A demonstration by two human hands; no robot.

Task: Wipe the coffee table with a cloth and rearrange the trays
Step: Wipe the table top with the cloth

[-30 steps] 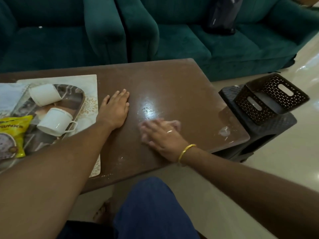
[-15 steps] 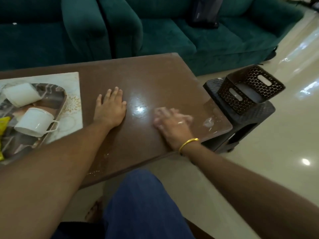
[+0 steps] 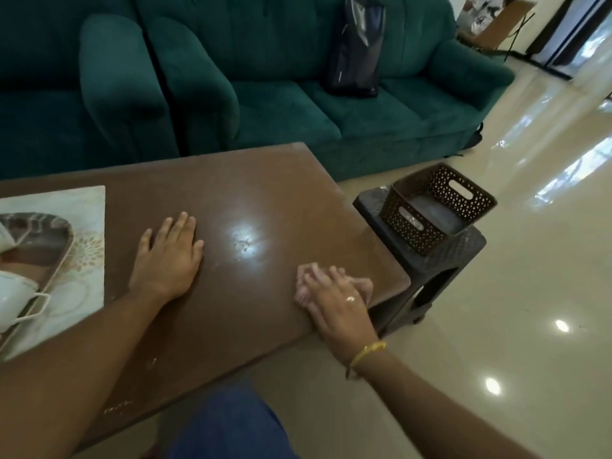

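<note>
Flat right hand point(image 3: 334, 304) presses a crumpled pale-pink cloth point(image 3: 303, 278), lying left-to-right, at the coffee table's point(image 3: 265, 193) right end; left hand point(image 3: 169, 256) rests flat, empty.

Glossy brown coffee table point(image 3: 231, 193), soft pale cloth point(image 3: 306, 276), perforated plastic basket point(image 3: 414, 231), velvety sofa point(image 3: 281, 104)

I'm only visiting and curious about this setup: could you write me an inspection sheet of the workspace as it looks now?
Surface: brown coffee table, glossy, light specks near its front edge.
Job's things: pink cloth at the right end; tray on a placemat at the left.
Clutter: white mug in the tray; perforated basket on a dark stool beside the table.
Hands: left hand flat on the table; right hand presses the cloth.
Cables: nothing seen.
Surroundings: green sofa with a dark bag; shiny floor.
</note>
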